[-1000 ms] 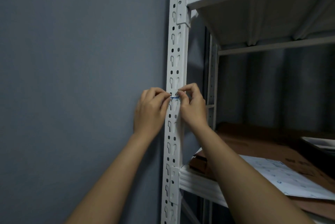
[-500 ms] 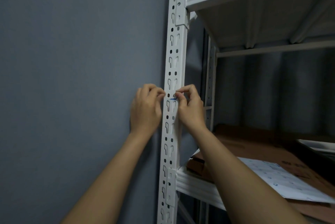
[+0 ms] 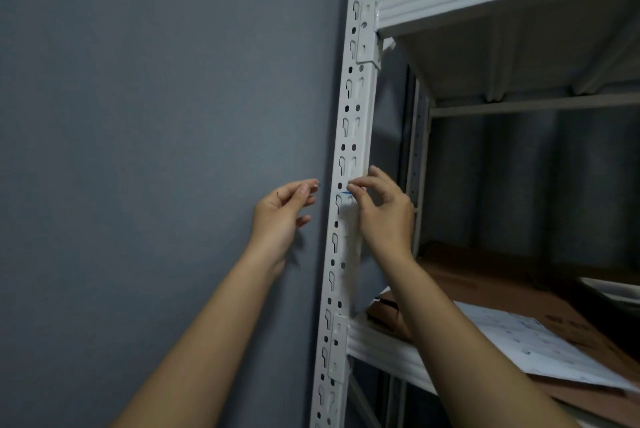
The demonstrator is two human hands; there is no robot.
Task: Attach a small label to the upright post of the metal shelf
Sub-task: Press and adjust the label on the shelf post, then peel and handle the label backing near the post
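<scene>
Right hand fingertips pinch the small label against the white upright post; blue edge shows, writing unreadable. Left hand apart, thumb and forefinger pinching a tiny scrap. Printed sheet on cardboard, illegible.

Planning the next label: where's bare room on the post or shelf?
Free: the post face between the upper bracket and the right hand, and below it. Crowded: the lower shelf, under cardboard and a printed sheet.
</scene>
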